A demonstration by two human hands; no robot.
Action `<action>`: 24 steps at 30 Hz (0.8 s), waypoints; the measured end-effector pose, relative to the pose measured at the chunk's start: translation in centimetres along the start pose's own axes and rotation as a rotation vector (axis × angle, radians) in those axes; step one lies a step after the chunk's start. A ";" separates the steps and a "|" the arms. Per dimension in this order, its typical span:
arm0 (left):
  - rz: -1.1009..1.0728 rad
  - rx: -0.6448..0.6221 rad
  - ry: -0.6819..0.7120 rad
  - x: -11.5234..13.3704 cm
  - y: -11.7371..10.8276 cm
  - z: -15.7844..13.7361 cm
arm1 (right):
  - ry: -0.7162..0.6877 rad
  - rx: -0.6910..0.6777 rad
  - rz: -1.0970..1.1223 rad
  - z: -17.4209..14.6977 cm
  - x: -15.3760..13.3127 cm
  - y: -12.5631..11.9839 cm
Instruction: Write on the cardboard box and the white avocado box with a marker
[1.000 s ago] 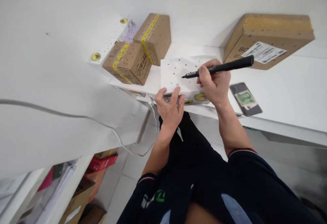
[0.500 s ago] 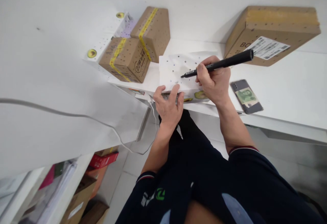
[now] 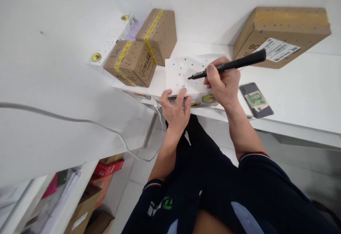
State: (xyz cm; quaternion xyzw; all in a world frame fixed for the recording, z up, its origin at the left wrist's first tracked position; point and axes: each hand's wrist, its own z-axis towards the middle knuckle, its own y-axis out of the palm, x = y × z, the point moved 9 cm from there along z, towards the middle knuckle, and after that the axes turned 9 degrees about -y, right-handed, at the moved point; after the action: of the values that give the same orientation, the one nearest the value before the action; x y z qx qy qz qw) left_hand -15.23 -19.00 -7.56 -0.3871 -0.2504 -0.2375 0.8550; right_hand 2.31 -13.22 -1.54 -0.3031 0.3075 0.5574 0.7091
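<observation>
So, I have a thick black marker pen (image 3: pixel 245 61) in my right hand (image 3: pixel 223 84), thumb and fingers pinching its barrel toward the writing end, while the blunt rear end points up and away to the right. Its tip is over the middle of the top of a white cardboard box (image 3: pixel 173 72) sprinkled with small dark circles; whether it touches that surface or sits just above, I cannot tell. The box lies at the near edge of a long white worktop (image 3: pixel 298 95), with green-and-yellow avocado pictures (image 3: pixel 209 99) on the side toward me. My left hand (image 3: pixel 176 113) is at its left near corner, fingers loosely spread, the index fingertip at the top edge.

Near my right wrist lies a dark grey smartphone (image 3: pixel 263 112) with a green banknote (image 3: pixel 255 99) across its back. Farther back is a large brown cardboard carton (image 3: pixel 290 24) bearing a white printed label (image 3: pixel 278 51). Over to the left stands a small brown box banded with yellow tape (image 3: pixel 146 68), a second brown box (image 3: pixel 166 36) behind it, and beside them an avocado-printed white carton (image 3: pixel 106 42). A thin white cable (image 3: pixel 101 123) curves off leftward below. Lower left, a red box (image 3: pixel 110 169) shows by the shelves.
</observation>
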 end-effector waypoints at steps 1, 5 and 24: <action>0.001 0.000 0.005 0.1 0.0 0.0 | -0.002 -0.003 0.001 0.0 0.0 0.0; 0.025 0.052 0.060 0.6 -0.4 -0.1 | -0.021 -0.027 -0.043 0.1 -0.3 0.3; 0.049 -0.046 -0.073 -0.3 0.3 0.3 | -0.111 0.290 0.068 0.2 -0.4 -3.1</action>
State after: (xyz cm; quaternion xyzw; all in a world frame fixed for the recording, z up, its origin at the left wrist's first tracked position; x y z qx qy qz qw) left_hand -15.33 -18.51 -7.69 -0.4209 -0.2664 -0.2076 0.8419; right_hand 5.26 -13.92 -0.86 -0.1555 0.3553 0.5467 0.7421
